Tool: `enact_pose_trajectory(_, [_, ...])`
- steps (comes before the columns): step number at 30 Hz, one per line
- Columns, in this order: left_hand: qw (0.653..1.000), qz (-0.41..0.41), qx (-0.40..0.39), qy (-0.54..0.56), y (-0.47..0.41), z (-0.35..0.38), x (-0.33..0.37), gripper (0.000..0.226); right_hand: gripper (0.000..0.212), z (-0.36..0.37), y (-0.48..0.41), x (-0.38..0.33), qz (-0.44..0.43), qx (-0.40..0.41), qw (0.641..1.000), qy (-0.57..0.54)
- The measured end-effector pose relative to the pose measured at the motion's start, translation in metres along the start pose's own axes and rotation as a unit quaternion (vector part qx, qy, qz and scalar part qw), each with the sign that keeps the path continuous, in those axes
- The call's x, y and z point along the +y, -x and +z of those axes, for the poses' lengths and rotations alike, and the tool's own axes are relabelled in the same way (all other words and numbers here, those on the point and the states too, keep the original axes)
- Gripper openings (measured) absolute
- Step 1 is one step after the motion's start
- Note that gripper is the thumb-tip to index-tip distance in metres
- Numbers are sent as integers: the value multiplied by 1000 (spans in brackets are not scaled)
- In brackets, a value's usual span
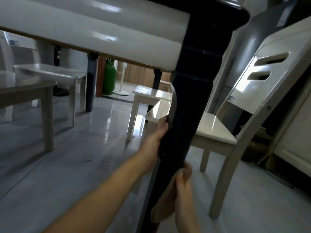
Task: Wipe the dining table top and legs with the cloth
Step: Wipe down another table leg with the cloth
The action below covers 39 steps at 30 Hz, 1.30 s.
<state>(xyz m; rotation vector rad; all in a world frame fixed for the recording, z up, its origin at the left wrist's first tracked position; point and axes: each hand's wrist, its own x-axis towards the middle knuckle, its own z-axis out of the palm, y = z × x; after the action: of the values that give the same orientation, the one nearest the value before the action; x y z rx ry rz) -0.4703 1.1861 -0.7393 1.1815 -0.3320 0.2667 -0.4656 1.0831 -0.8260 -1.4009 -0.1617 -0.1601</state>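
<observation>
The person is down low beside the dining table, and I judge this to be the legs part of the job: both hands are on the dark turned table leg (193,98), under the pale rail (101,36) of the table. The cloth (165,150) looks wrapped round the leg, dark against dark, so its edges are hard to pick out. A greyish strip of it seems to run up the leg above the left hand (155,137). That hand grips the cloth against the near-left side of the leg, thumb laid along it, the other fingers hidden behind it. Just below, the right hand (182,189) has its fingers (180,179) curled and pressed together, pinching what looks like a tan fold of the cloth at the leg's right side. The next move, I would say, calls for sliding the wrapped cloth along the shaft, keeping it snug over the swell above the fingers and down to the foot beneath them, which is out of sight. A white chair (217,130) stands close to the right of the fingers and may crowd the elbow. As for containers, the only one I see is a green cylinder (110,76) far beyond the fingers, closed, so I cannot tell its contents.
</observation>
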Motion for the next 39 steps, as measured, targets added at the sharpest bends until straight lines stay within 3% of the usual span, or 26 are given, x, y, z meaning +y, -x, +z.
enact_pose_trajectory(3, [999, 3, -5, 35, -3, 2, -3, 39, 41, 6, -10, -75, -150, -64, 986, -40])
enact_pose_trajectory(6, [998, 4, -10, 60, -2, 3, -2, 45, 48, 26, -32, -122, -239, -21, 971, 13])
enact_pose_trajectory(11, [998, 6, -11, 57, -1, 2, -3, 46, 61, 36, -40, -108, -315, 67, 945, 46])
enact_pose_trajectory(25, [999, -20, 24, 21, 10, 5, 1, 37, 74, 18, 13, 34, -195, 97, 974, 56])
enact_pose_trajectory(30, [999, -25, 34, 9, 11, 7, 4, 37, 69, 11, 32, 72, -161, 97, 979, 79])
enact_pose_trajectory(39, [998, -25, 50, -2, 13, 8, 5, 37, 71, -12, 72, 161, -26, 72, 990, 117])
